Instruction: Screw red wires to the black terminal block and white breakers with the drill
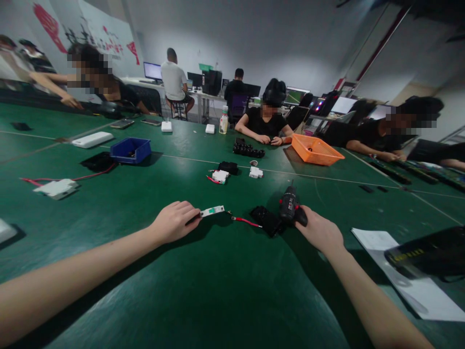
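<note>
Held in my left hand (177, 221) is a white circuit breaker (214, 211) with a green part on its face. My fingers wrap around its near end. Just right of it, a short red wire (247, 221) with a metal lug lies on the table, running to a black piece (267, 220) whose kind I cannot make out. My right hand (321, 230) is closed on the handle of a small black power drill (288, 206), its bit pointing away from me. The drill is beside the black piece; I cannot tell whether they touch.
White breakers (220, 176) with red wires lie farther up the green table (232, 291). A blue bin (131, 150) stands left, an orange basket (316, 151) back right. Papers (428, 295) and a black bottle-like object (428, 252) are near right. Other people sit around the table.
</note>
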`<state>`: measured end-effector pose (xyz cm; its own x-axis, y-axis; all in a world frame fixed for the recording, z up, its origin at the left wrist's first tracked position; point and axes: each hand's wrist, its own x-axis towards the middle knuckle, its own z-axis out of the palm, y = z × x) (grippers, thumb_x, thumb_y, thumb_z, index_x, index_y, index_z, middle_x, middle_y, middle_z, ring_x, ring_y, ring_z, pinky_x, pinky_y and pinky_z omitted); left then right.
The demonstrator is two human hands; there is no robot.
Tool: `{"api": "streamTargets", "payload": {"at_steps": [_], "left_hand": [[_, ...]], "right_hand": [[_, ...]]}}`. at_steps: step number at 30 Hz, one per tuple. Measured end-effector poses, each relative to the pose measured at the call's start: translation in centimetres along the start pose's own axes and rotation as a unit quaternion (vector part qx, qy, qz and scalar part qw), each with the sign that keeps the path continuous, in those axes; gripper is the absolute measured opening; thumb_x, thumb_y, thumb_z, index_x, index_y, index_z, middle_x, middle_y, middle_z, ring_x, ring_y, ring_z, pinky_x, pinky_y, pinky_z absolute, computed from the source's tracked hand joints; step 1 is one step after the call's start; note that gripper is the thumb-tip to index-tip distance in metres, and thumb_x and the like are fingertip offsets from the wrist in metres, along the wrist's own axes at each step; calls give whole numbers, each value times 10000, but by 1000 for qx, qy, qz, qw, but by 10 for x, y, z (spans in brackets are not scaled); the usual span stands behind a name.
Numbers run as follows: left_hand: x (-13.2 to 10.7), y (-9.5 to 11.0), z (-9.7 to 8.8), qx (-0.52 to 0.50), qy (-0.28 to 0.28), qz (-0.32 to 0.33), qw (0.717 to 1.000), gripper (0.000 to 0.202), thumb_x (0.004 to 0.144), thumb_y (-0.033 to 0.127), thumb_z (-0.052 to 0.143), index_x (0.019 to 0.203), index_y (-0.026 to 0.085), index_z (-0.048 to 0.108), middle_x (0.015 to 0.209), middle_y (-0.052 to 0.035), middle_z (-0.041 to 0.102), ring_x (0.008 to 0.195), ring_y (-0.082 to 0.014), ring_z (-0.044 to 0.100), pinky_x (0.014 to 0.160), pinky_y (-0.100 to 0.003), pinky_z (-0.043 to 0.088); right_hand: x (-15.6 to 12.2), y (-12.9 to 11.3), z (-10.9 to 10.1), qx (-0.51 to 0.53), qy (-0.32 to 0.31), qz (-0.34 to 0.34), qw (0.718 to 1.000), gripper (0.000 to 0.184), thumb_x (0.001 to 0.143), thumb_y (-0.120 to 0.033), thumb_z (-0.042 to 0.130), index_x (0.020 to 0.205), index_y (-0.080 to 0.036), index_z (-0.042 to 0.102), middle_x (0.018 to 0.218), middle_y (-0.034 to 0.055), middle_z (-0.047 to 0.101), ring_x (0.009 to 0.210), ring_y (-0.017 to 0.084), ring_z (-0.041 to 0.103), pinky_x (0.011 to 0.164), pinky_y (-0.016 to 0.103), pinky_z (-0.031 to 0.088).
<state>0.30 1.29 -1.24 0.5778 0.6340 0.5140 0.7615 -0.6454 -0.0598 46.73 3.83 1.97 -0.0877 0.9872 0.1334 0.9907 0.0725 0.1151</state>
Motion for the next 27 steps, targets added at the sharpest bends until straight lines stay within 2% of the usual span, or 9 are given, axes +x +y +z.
{"api": "streamTargets", "payload": {"at_steps": [9, 19, 23, 27], "left_hand": [[1, 0, -2, -7, 4, -2, 1000, 209, 950, 287, 536, 1007, 181, 707, 879, -62, 701, 802, -179, 628, 714, -320, 502], [1, 0, -2, 0, 7, 1, 1000, 199, 945, 283, 544, 1008, 183, 704, 876, -58, 702, 793, -180, 629, 704, -319, 499], [1, 0, -2, -1, 16, 4, 1000, 202, 939, 285, 544, 1001, 186, 708, 862, -60, 703, 785, -180, 635, 693, -316, 503], [2, 1, -1, -1, 12, 4, 1000, 224, 947, 298, 531, 1009, 175, 708, 880, -67, 708, 795, -183, 638, 694, -323, 516]], "right_hand": [[2, 1, -2, 10, -15, -8, 1000, 483, 956, -482, 464, 1356, -213, 500, 1110, 136, 717, 828, 318, 716, 597, 358, 481], [3, 1, -4, 38, -19, -20, 999, 491, 924, -451, 516, 1349, -206, 516, 1138, 131, 691, 900, 308, 695, 673, 373, 506], [4, 11, 0, 98, 17, -39, 994, 460, 897, -417, 553, 1294, -186, 574, 1161, 132, 656, 958, 282, 673, 782, 373, 521], [11, 19, 5, 228, 62, -25, 971, 439, 910, -428, 548, 1247, -155, 620, 1230, 149, 607, 985, 245, 659, 856, 363, 533]]}}
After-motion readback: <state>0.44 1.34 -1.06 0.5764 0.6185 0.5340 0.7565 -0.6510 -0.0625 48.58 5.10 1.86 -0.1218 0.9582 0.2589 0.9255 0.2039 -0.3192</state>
